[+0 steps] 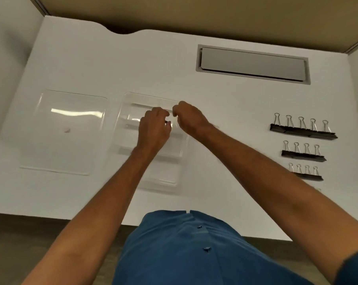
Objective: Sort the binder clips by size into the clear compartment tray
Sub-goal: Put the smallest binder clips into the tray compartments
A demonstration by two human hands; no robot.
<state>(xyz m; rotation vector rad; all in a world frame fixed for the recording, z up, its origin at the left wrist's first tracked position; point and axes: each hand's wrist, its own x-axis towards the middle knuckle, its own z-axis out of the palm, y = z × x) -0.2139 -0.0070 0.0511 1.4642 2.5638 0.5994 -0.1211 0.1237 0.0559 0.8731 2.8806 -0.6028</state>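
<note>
Both hands (153, 128) (189, 118) over tray (151, 182); lid (65, 130) left, clips (303, 131) right

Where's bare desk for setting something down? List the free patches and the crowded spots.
Free: the strip between the compartment tray and the binder clip rows; the desk beyond the tray, left of the grey hatch. Crowded: over the tray, where both hands meet.

Your table (215, 112) is plain white, with a grey panel (253, 64) set in at the far right. The binder clips (303, 130) on the right have black bodies and silver wire handles. The compartment tray (153, 182) and its lid (65, 132) are clear, without pattern. Your shirt (184, 249) is solid blue with blue buttons.
</note>
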